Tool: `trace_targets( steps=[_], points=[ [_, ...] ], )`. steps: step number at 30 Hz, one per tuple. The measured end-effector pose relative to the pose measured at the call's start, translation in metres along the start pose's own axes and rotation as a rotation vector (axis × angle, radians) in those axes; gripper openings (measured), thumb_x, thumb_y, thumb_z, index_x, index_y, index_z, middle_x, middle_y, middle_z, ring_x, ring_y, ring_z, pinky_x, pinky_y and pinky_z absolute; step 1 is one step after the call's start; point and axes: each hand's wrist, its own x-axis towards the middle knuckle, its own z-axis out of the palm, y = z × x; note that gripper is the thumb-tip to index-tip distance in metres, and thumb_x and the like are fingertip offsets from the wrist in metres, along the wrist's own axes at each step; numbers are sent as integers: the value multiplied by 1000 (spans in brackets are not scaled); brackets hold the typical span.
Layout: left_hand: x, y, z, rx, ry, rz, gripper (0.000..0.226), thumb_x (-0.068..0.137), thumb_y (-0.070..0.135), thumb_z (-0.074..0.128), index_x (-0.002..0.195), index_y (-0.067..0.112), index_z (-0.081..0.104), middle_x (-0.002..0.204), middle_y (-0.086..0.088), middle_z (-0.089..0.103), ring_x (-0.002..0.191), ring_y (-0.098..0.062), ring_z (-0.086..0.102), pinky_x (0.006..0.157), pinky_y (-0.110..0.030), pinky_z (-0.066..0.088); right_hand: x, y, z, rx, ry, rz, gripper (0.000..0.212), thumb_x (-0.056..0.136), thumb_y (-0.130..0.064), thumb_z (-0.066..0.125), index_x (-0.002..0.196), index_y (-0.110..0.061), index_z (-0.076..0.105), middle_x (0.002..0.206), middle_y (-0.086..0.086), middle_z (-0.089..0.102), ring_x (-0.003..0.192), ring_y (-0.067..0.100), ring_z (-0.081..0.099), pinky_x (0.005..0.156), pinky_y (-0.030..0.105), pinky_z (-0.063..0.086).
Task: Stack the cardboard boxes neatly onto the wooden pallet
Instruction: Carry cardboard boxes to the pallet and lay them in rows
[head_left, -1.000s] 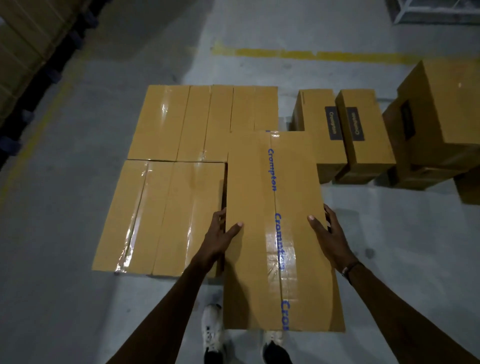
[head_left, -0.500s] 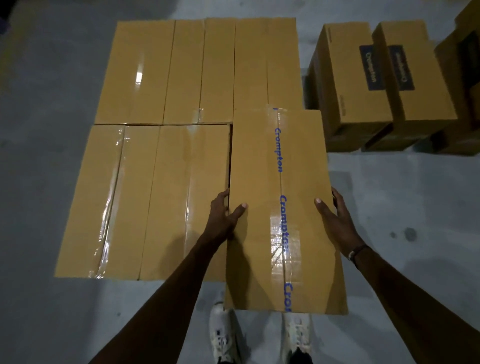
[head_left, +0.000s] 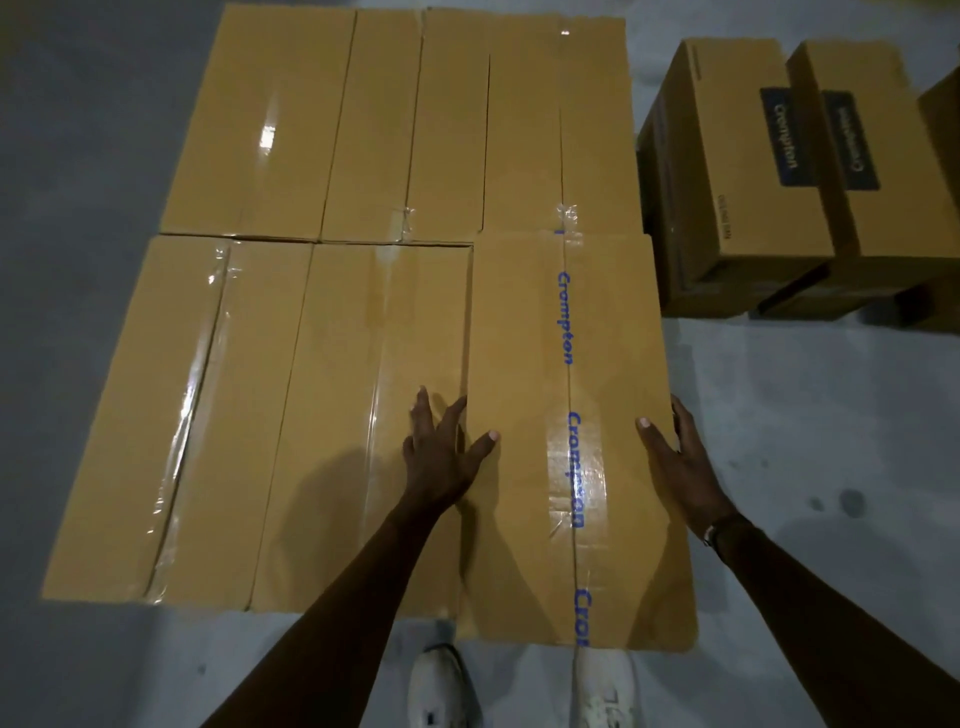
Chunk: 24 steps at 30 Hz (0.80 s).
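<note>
1. Left hand (head_left: 441, 462) lies flat with fingers spread on the neighbouring box (head_left: 358, 415), thumb over the edge onto the Crompton-taped box (head_left: 524, 415).
2. Right hand (head_left: 675, 462) cups that box's right edge, thumb on top, fingers down the side.
3. The taped box fills the near right corner of the layer, tight against the back-row boxes (head_left: 395, 124).
4. Its near end juts slightly past the row.
5. Two labelled cartons (head_left: 727, 171) wait on the grey floor (head_left: 831, 415), just right.
6. White shoes (head_left: 441, 686) show below.
</note>
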Motion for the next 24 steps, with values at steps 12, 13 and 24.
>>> trace_targets(
  steps=[12, 13, 24],
  points=[
    [12, -36, 32, 67, 99, 80, 70, 99, 52, 63, 160, 32, 37, 175, -5, -9, 160, -32, -10, 123, -62, 4, 23, 33, 13, -22, -18, -10, 83, 86, -77, 61, 157, -49, 29, 159, -12, 46, 146, 18, 45, 120, 59, 37],
    [11, -38, 35, 76, 120, 94, 69, 99, 51, 63, 160, 33, 37, 175, -5, -8, 161, -32, -9, 123, -62, 5, 25, 35, 14, -21, -18, -6, 81, 88, -76, 61, 157, -49, 29, 159, -12, 46, 145, 19, 46, 120, 58, 38],
    [10, -48, 47, 199, 147, 148, 70, 101, 56, 55, 163, 40, 25, 175, 0, -9, 161, -29, -11, 123, -62, 4, 32, 45, 18, -62, -4, -5, 86, 88, -77, 59, 160, -45, 25, 161, -8, 44, 146, 21, 45, 120, 57, 38]
  ],
)
